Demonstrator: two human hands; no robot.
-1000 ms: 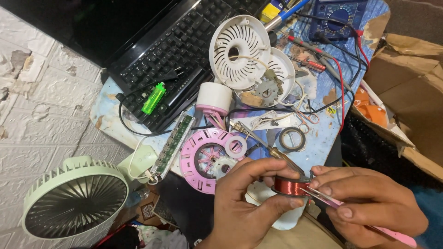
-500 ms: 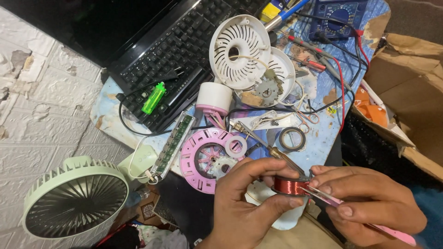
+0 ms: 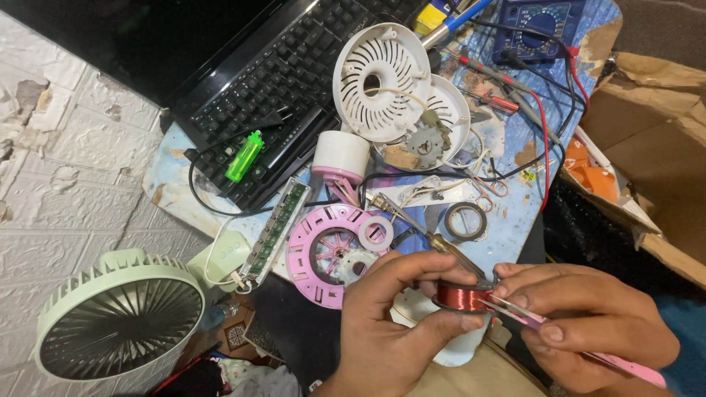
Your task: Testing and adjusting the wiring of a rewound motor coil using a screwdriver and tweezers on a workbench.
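Observation:
My left hand (image 3: pixel 393 323) pinches a small spool of red copper wire (image 3: pixel 460 297) between thumb and fingers, low in the middle of the view. My right hand (image 3: pixel 581 323) grips a pink-handled tool (image 3: pixel 625 363) whose metal tip touches the spool's right side. The two hands meet at the spool, above a white object (image 3: pixel 456 353) that is partly hidden under them. Just left of my left hand lies a pink round fan frame (image 3: pixel 323 246).
A black keyboard (image 3: pixel 279 81), a green lighter (image 3: pixel 244 156), white fan grilles (image 3: pixel 382 81), a green circuit strip (image 3: pixel 276 229), a tape ring (image 3: pixel 465 220), a screwdriver (image 3: pixel 430 239), a blue multimeter (image 3: pixel 540 18) with red and black leads crowd the blue table (image 3: pixel 515 220). A pale green fan (image 3: pixel 121 323) sits lower left, cardboard (image 3: pixel 654 140) at right.

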